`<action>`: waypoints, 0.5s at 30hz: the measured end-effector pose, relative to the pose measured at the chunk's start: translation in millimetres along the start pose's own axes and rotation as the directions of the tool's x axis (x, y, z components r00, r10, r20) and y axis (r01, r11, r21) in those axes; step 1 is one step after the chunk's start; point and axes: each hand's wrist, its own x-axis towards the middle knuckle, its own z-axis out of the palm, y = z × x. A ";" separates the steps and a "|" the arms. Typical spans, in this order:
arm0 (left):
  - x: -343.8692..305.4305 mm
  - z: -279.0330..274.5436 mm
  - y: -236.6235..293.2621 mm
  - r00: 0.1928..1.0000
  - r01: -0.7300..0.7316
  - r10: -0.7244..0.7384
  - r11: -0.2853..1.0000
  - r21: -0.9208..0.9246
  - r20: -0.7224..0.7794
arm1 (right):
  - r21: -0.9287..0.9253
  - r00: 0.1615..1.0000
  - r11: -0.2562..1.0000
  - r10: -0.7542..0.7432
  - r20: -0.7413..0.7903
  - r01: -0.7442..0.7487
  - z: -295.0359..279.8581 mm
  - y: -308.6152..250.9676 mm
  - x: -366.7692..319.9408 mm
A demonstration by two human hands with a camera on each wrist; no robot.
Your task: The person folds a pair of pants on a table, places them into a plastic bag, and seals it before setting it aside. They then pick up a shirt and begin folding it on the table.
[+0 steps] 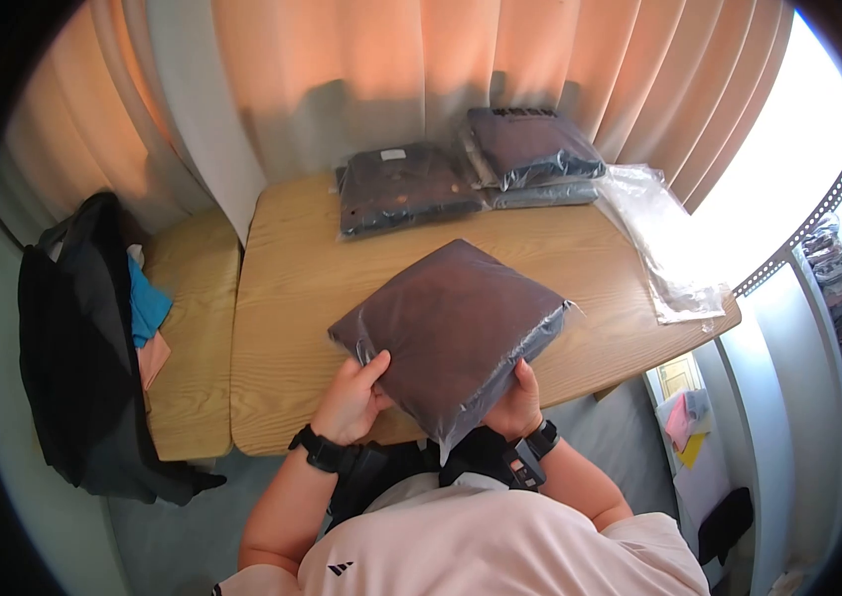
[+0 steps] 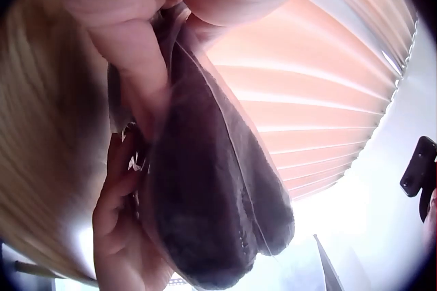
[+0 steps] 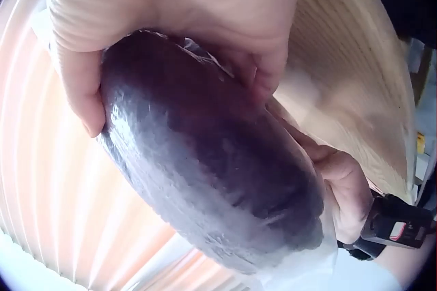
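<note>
A folded dark brown garment in a clear plastic bag (image 1: 461, 328) is held up over the near edge of the table, tilted with one corner toward the body. My left hand (image 1: 350, 399) grips its left side, thumb on top and fingers underneath. On the opposite side, my right hand (image 1: 515, 399) holds the bag's edge, its thumb along the side. The right wrist view shows the right hand (image 3: 177, 11) curled round the bulging end of the package (image 3: 212, 154). In the left wrist view, the left hand (image 2: 136, 38) pinches a narrow corner of the plastic.
At the back of the wooden table (image 1: 282, 288) lie a bagged dark garment (image 1: 406, 184) and a stack of bagged garments (image 1: 535, 149). Loose clear plastic bags (image 1: 664, 248) hang at the right edge. Black cloth (image 1: 78, 348) drapes over the left side table, beside a blue cloth (image 1: 148, 303).
</note>
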 end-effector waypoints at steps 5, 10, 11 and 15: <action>-2.8 23.4 17.7 0.997 -0.053 0.051 0.998 0.035 0.061 | 0.001 0.997 0.999 -0.033 0.063 0.033 7.0 -20.6 2.9; 21.3 65.3 54.5 0.972 -0.142 0.121 0.986 0.091 0.203 | -0.151 0.973 0.978 -0.110 0.202 0.142 40.7 -74.6 21.1; 32.2 71.6 62.7 0.969 -0.151 0.129 0.984 0.091 0.213 | -0.224 0.959 0.955 -0.138 0.247 0.195 50.9 -88.3 26.6; 61.2 85.8 85.5 0.944 -0.149 0.134 0.989 0.027 0.302 | -0.202 0.924 0.930 -0.240 0.296 0.306 76.7 -144.3 60.3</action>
